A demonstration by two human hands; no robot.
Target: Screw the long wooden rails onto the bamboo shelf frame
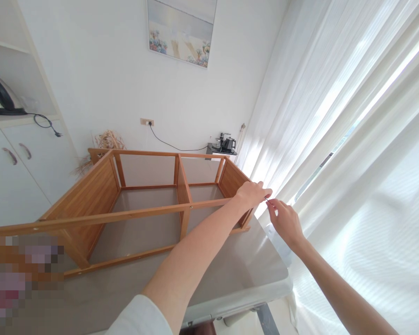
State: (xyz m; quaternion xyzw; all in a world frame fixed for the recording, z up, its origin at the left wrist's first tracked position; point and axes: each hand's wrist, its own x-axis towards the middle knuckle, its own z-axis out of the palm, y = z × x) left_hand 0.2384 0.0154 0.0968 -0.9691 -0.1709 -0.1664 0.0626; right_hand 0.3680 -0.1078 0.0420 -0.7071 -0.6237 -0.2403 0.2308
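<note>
A brown wooden shelf frame (183, 179) lies on its side across the table, with slatted end panels and a divider in the middle. At its far right end, my left hand (252, 193) is closed over the corner, its fingers curled past the end; the exact contact is hidden. Just to the right, my right hand (284, 221) pinches a thin dark rod (266, 199) that looks like a hex key. The rod's far tip reaches in beside my left fingertips, and what it meets there cannot be seen.
The grey table (226, 265) has a rounded right corner. White curtains (377, 223) hang close to my right arm. Behind stand a black kettle (229, 144) on a small stand and dried stalks (109, 140). Another kettle (2, 95) sits on the left cabinet. The lower left is pixelated.
</note>
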